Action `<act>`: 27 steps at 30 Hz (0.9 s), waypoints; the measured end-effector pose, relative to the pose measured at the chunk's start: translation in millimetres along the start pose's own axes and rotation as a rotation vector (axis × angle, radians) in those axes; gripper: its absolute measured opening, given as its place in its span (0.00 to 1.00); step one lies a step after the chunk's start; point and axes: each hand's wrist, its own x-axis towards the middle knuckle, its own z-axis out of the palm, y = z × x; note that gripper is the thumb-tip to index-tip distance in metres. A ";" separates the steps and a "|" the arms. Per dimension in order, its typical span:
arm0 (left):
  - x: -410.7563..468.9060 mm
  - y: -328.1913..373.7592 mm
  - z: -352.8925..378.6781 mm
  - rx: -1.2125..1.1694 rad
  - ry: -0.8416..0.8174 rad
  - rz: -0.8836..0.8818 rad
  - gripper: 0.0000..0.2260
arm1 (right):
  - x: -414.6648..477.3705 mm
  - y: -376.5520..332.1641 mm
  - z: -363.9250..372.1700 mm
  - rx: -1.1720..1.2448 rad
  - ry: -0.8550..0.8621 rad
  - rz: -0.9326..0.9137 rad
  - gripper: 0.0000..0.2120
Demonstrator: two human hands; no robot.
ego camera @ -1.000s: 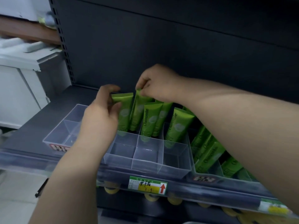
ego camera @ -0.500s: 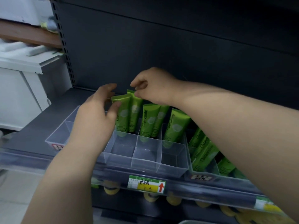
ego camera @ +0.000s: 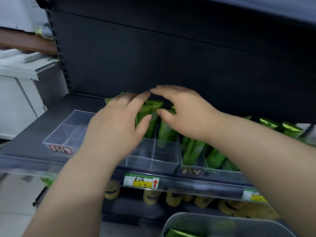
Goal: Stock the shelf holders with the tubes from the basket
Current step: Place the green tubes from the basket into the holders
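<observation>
Two bare hands reach into a dark shelf (ego camera: pixel 56 113) at about chest height. The left hand (ego camera: pixel 116 127) is spread loosely, fingers stretched forward over the tops of a cluster of green tubes (ego camera: pixel 149 115). Its thumb rests against the side of one of them. The right hand (ego camera: pixel 184 113) is just beside it, also relaxed and uncurled. Its fingers arch over the same tubes, its thumb touches one near the top, and its fingertips almost meet those of the left. Neither hand grips anything. The fingertips are blurred, so the exact contact with the tube tops is hard to tell.

The tubes stand upright, leaning slightly back, in the far row of a clear plastic holder (ego camera: pixel 68 134) divided into compartments. The holder's nearer compartments lie beneath the left palm and wrist. Under the right forearm sits a second holder (ego camera: pixel 192 171) with more green tubes tilted back in it.

Between the forearms, on the shelf's front rail, is a green and yellow price label (ego camera: pixel 142 181) with a red arrow. Below the label, yellow items (ego camera: pixel 150 196) line a lower level. Beneath the right forearm, at the bottom edge, is a grey basket (ego camera: pixel 188 218) with green packaging showing inside. Far to the left of the left hand stands a white cabinet (ego camera: pixel 17 93).
</observation>
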 end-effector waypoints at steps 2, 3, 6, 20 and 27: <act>-6.1 10.5 0.6 0.049 -0.004 0.068 0.21 | -26.6 7.0 -6.0 -0.038 0.044 0.000 0.26; -10.2 17.4 0.5 0.063 -0.015 0.101 0.22 | -41.5 10.2 -8.6 -0.048 0.064 0.002 0.26; -27.5 44.5 1.5 0.074 -0.064 0.209 0.23 | -91.1 19.4 -9.1 -0.012 0.099 0.022 0.25; -138.8 141.3 74.3 0.071 -0.527 0.579 0.21 | -313.1 68.9 105.6 0.289 -0.089 0.567 0.27; -185.8 135.5 125.7 0.026 -0.874 0.432 0.22 | -375.3 113.7 163.6 0.403 -0.261 0.880 0.26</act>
